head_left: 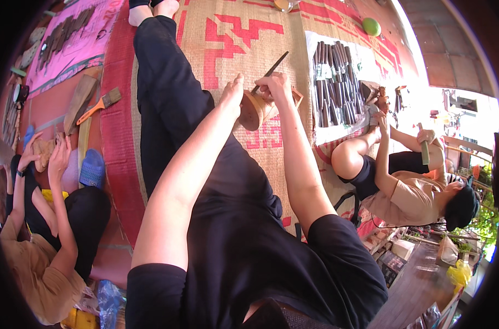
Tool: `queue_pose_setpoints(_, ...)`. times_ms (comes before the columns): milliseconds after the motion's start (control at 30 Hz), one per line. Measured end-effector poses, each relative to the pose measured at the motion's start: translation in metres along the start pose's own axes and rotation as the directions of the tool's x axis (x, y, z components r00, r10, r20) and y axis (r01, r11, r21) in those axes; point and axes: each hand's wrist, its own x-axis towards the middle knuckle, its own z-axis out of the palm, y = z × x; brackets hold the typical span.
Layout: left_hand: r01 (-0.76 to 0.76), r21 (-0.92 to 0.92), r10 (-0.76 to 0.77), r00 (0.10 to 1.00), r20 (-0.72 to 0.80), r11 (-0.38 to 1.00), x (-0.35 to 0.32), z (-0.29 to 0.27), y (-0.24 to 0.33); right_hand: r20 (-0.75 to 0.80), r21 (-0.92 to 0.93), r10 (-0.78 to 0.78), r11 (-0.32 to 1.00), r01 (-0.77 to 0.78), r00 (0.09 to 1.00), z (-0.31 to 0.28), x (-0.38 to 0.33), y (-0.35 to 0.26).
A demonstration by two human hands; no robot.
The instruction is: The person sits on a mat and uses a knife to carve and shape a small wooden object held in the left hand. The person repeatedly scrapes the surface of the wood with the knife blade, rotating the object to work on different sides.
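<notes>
My left hand [232, 94] is closed on the left side of a brown wooden piece [251, 113], which has a rounded, flared end. My right hand [276, 86] is closed around a thin, dark, file-like tool [276, 64], slanting up to the right beyond the fingers. The tool's lower end crosses the top of the wooden piece between both hands. Part of the wood lies hidden behind my right hand and wrist. Both hands are above the woven mat [266, 164], beside my outstretched leg in dark trousers.
Several dark-handled carving tools [337, 82] lie on a white sheet at right. A green round fruit [372, 26] sits farther off. At left are a paintbrush [100, 105], a blue shoe [92, 169] and a pink sheet [68, 46] with tools. A co-worker [411, 192] sits right, another [46, 247] left.
</notes>
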Motion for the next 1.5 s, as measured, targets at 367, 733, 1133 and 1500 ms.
queue_pose_setpoints(367, 0.046, 0.035, -0.047, 0.999, 0.011, 0.998, -0.013, 0.0, 0.009, -0.018, 0.0, 0.02, 1.0, -0.02, 1.0, -0.001, -0.004, -0.003)
queue_pose_setpoints(733, 0.037, 0.041, -0.036, 0.999, -0.024, 0.998, -0.007, 0.004, 0.003, -0.051, -0.036, -0.028, 0.999, 0.026, 0.998, -0.003, -0.002, 0.002)
queue_pose_setpoints(1133, 0.033, 0.018, -0.034, 0.998, 0.047, 0.999, -0.012, 0.0, 0.006, -0.026, 0.114, -0.051, 0.992, 0.054, 0.998, -0.009, -0.024, 0.007)
queue_pose_setpoints(1500, -0.285, 0.385, 0.255, 0.959, 0.128, 0.878, 0.02, 0.006, -0.014, -0.338, 0.404, -0.149, 0.869, 0.286, 0.929, -0.055, -0.05, 0.047)
